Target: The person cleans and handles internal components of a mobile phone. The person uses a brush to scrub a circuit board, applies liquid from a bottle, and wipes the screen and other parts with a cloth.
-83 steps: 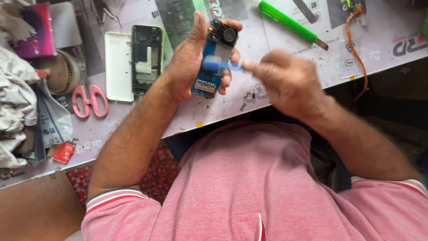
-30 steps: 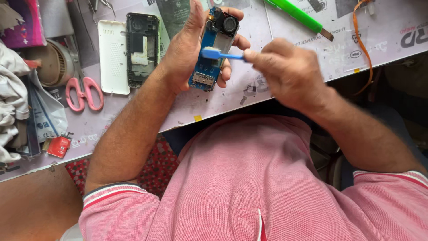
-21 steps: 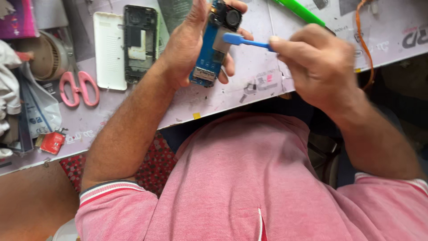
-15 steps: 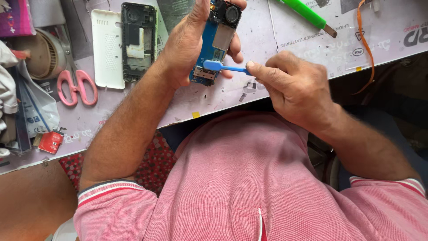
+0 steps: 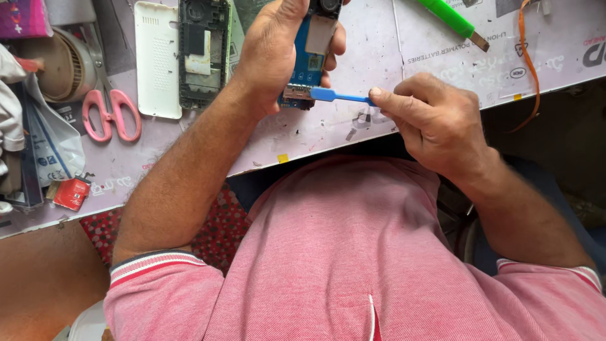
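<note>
- Blue circuit board (image 5: 307,66), top centre of the frame: held upright-ish above the worktable (image 5: 379,126), its upper end running out of the top edge.
- Near, bottom of frame: pink polo shirt (image 5: 353,265) with striped sleeve cuffs, filling the lower half.
- Right hand (image 5: 435,123), centre right: fingers pinched shut on a thin blue plastic pry tool (image 5: 338,96). The tool lies roughly level, its flat tip pointing left and touching the lower end of the board.
- Left hand (image 5: 274,53), upper centre: wrapped around the board from its left side, fingertips showing on the right edge. Firm grasp; forearm slants down toward lower left.
- Board detail: a pale metal shield on its upper part, a small connector at the bottom edge where the tool tip meets it.
- Left of the left hand: a dark phone frame (image 5: 203,50), opened out, lying flat; just beside it a white back cover (image 5: 156,60).
- Further left: pink-handled scissors (image 5: 110,113), a roll of tape (image 5: 60,66) above them, a small red packet (image 5: 71,192) near the table's near edge.
- Far, upper right: green-handled tool (image 5: 449,19) lying diagonally, and an orange ribbon cable (image 5: 529,63) trailing over the table edge.
</note>
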